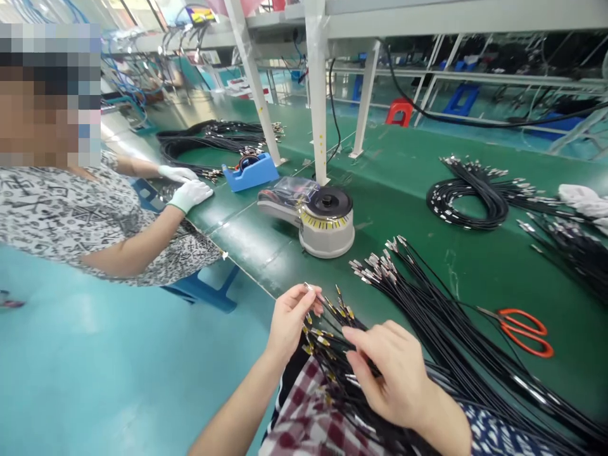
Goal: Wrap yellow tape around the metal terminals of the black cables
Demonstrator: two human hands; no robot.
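Green table [399, 180]: one scissors [524, 331], one cable tip [309, 287] in left hand [291, 320]

Bright light (glare on floor [88, 316])

I was looking at a green-topped bench [394, 215], its near edge running aslant. Close to that edge, I made out a pale round machine [327, 240] with a black disc on top. Farther left stood a blue tape dispenser [254, 176], just beside looped black cables [183, 144]. Along the right part of the near side I saw a long cable bundle [420, 310], with orange-handled scissors [505, 318] lying beside it. Beyond these lay a cable coil [491, 202] and, farther right, white cloth [586, 199].
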